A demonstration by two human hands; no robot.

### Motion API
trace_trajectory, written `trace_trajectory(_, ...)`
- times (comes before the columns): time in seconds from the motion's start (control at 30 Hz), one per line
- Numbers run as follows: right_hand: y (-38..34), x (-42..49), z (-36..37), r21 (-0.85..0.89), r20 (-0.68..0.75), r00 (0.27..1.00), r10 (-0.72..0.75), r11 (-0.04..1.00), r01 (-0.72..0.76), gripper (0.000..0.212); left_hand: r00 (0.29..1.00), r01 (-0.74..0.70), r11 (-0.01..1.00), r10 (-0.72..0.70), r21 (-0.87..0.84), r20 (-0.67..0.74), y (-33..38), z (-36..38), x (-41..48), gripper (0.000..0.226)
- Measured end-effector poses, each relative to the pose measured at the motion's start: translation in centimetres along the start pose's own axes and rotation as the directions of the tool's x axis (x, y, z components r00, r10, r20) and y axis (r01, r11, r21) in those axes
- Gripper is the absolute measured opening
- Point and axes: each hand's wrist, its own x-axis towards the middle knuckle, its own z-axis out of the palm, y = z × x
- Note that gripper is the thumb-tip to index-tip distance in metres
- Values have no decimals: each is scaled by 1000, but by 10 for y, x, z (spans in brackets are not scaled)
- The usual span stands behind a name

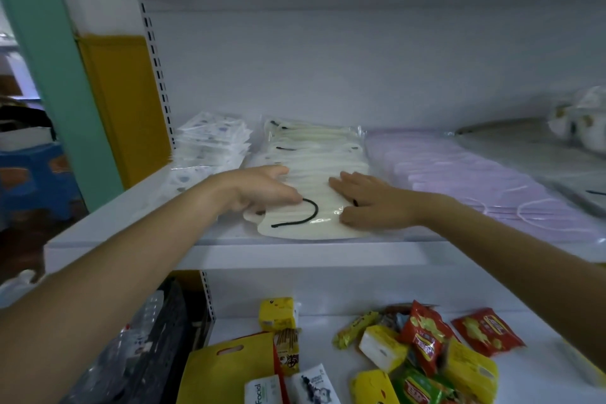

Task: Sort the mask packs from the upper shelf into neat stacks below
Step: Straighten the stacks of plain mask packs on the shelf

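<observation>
A row of cream mask packs (pixel 314 157) with black ear loops lies on the white shelf (pixel 229 254), overlapping front to back. My left hand (pixel 262 188) holds the left edge of the front cream pack (pixel 305 223), thumb on top and fingers tucked underneath. My right hand (pixel 370 200) rests flat on the pack's right side, fingers spread. Left of this row sits a stack of white patterned mask packs (pixel 210 144). To the right lies a row of lilac mask packs (pixel 459 180).
More clear packs (pixel 537 147) and a white bundle (pixel 583 121) sit at the shelf's far right. The lower shelf (pixel 328 311) holds loose snack packets, tissue packs and a yellow bag (pixel 229 371). A teal and yellow post (pixel 65 75) stands at left.
</observation>
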Motion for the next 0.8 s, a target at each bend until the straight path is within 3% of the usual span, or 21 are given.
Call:
trace_trajectory(0.1,-1,1,11,20,-35,999,4,1000,-4,64,1000,6,1000,-7,-30,-13,3,1,3,72)
trace_trajectory(0.2,2,2,11,63,-107,994,17,998,-11,66,990,50,997,-59,-65,-132,7,-7,11,70)
trace_trajectory(0.3,0,4,13,29,-93,996,13,1000,-10,63,981,102,984,-123,-144,-149,11,-5,20,64)
trace_trajectory(0.47,5,5,9,37,-105,994,-5,999,9,70,973,116,970,-155,-213,-173,16,-8,27,24)
trace_trajectory(0.57,5,6,9,15,-99,995,-19,1000,21,69,966,90,928,-170,-363,-196,11,-13,35,28)
trace_trajectory(0.8,3,5,14,-28,-77,997,-31,999,29,65,939,51,885,-201,-463,-280,17,-21,40,30)
